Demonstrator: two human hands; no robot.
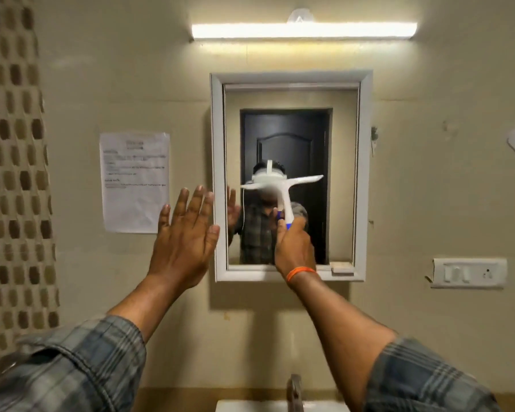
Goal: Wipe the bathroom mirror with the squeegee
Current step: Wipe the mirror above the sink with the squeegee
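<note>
The bathroom mirror [339,162] hangs on the wall in a white frame [217,173]. My right hand [293,248], with an orange band at the wrist, grips the blue and white handle of a white squeegee [286,185]. Its blade is tilted slightly, right end higher, in front of the middle of the glass. My left hand [185,236] is raised flat with fingers spread, beside the frame's left edge, holding nothing. The glass reflects a person, both hands and a dark door.
A lit tube light [304,31] runs above the mirror. A printed paper notice [134,182] is stuck to the wall at left. A switch panel [468,273] sits at right. A tap [295,392] and the white basin rim [250,407] lie below.
</note>
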